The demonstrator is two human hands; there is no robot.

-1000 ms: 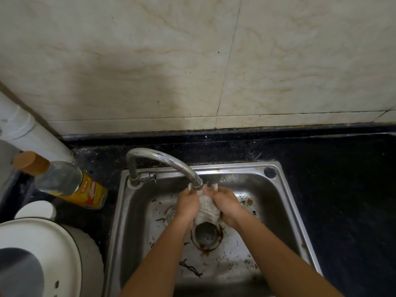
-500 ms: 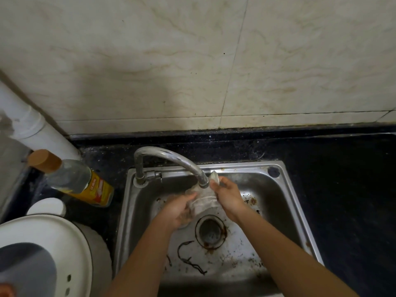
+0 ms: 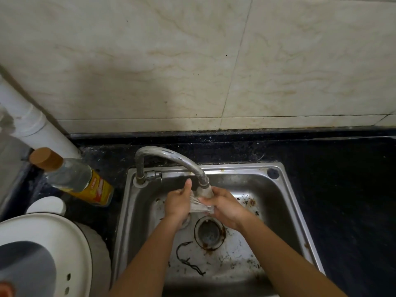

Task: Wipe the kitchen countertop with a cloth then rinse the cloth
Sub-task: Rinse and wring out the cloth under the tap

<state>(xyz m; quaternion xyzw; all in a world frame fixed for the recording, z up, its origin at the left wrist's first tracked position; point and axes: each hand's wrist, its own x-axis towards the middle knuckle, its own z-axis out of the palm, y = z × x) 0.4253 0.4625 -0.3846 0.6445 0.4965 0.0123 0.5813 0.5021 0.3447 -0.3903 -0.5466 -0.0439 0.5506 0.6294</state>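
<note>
Cloth (image 3: 200, 205) position and grip status? (Trainee)

Bunched between both hands over the sink (image 3: 246, 181), directly under the tap outlet (image 3: 205, 188). The left hand (image 3: 179, 203) is curled round its left end, thumb raised. The right hand (image 3: 225, 207) grips the right end. Water appears to run onto it, though the stream is hard to make out. (Supervisor)

Step in hand? (Trainee)

Rinsing, judged to be the last stage of the task. (Supervisor)

Failure modes from here? (Trainee)

1. Loss of grip. A wet cloth is slippery. If released, it would likely drop onto the drain (image 3: 209, 232) and the debris on the sink floor, and pick up dirt again.
2. Splash. A cloth held tight against the outlet may deflect water over the rim onto the bench (image 3: 342, 189), undoing the wipe.
3. Knuckle contact with the spout, which sits just above the hands.
The bottle (image 3: 79, 181), left of the sink, is well apart: low risk. (Supervisor)
</note>
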